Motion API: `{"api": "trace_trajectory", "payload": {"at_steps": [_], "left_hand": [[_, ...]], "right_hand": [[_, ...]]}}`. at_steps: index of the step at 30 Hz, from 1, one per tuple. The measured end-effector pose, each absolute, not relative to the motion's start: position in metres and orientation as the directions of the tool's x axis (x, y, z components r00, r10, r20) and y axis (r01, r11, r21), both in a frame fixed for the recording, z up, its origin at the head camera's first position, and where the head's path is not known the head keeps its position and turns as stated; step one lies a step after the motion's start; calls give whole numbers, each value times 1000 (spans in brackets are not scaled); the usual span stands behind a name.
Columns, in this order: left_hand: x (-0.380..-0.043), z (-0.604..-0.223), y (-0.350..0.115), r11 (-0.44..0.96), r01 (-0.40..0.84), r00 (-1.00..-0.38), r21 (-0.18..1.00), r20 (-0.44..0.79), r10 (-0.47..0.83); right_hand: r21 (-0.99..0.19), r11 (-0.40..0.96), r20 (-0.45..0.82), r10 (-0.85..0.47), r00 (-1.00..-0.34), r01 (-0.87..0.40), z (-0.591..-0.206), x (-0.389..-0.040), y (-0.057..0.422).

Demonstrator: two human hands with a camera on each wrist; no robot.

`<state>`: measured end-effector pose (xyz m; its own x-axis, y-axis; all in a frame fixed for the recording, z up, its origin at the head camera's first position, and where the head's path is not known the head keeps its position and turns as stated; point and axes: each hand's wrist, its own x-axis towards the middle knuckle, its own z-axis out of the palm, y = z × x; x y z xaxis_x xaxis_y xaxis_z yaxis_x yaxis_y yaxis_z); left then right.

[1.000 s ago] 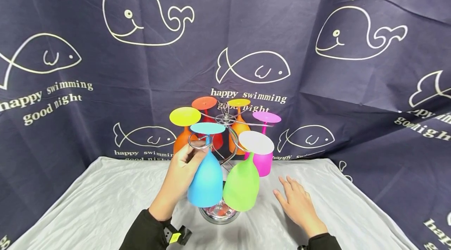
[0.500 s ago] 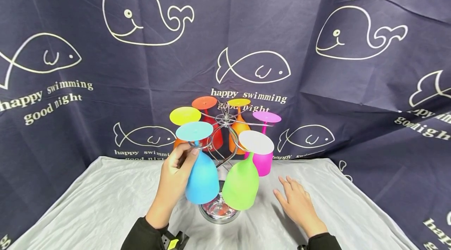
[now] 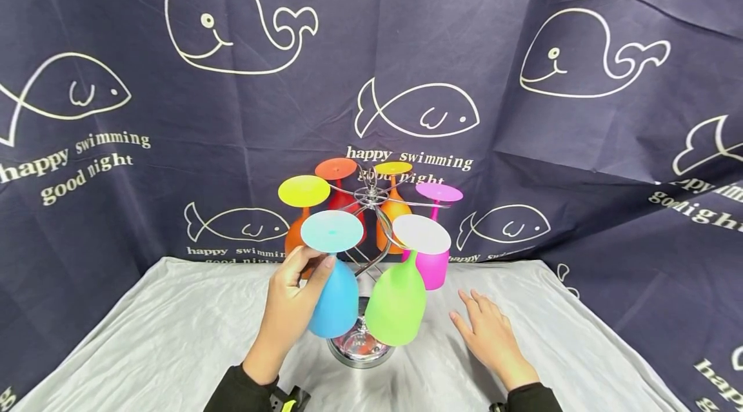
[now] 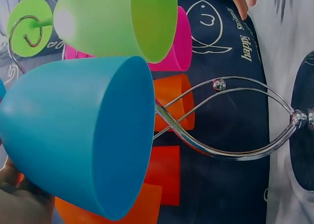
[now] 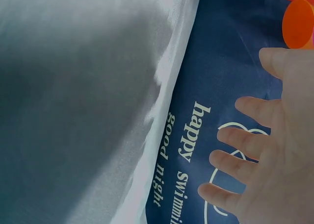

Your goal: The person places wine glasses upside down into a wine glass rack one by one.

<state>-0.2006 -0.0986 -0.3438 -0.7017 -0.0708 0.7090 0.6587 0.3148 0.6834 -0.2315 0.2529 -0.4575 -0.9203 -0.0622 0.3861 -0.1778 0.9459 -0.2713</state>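
My left hand pinches a blue plastic wine glass just below its foot, thumb in front. The glass is upside down, its light blue foot tipped toward the head camera and hiding the rack ring behind it. In the left wrist view, the blue bowl fills the left side, with part of my left hand below it. Beside it on the chrome rack hangs a green wine glass. My right hand is held over the cloth right of the rack, fingers spread, holding nothing.
Several more glasses hang upside down around the rack: magenta, orange with a yellow foot, red and orange. The round chrome base stands on a pale cloth, before a dark printed curtain.
The blue glass in my left hand first shifts left and then back to the right, its foot tipping more toward the camera and sitting lower. The right hand stays still.
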Motion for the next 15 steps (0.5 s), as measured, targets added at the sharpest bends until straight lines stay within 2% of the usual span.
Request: {"api": "trace_trajectory", "payload": {"at_steps": [8, 15], "left_hand": [[-199, -345, -100, 422, 662, -656, 619, 751, -73], [-199, -351, -104, 439, 681, -636, 587, 771, -45]], "right_hand": [[-270, 946, 387, -66, -920, -182, -457, -233, 253], [-260, 948, 394, -70, -916, -184, -457, -232, 252]]}}
